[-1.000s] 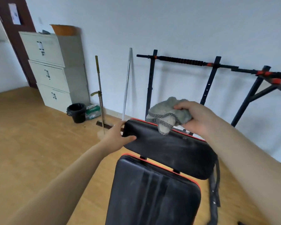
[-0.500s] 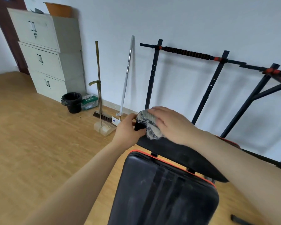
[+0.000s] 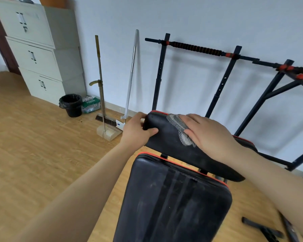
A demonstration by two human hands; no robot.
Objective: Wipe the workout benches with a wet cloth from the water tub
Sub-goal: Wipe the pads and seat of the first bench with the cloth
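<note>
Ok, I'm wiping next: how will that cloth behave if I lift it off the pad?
Probably floppy: the cloth follows the curve of the pad under the right hand. Likely light: thin enough to lie flat. Its mesh face probably grips, not slides.

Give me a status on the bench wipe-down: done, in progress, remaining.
Done: nothing looks finished yet. In hand: the left hand grips the edge of the upper pad while the right hand presses the cloth flat on its top end. Left: most of that pad, plus the lower pad, which shows pale dusty streaks.
</note>
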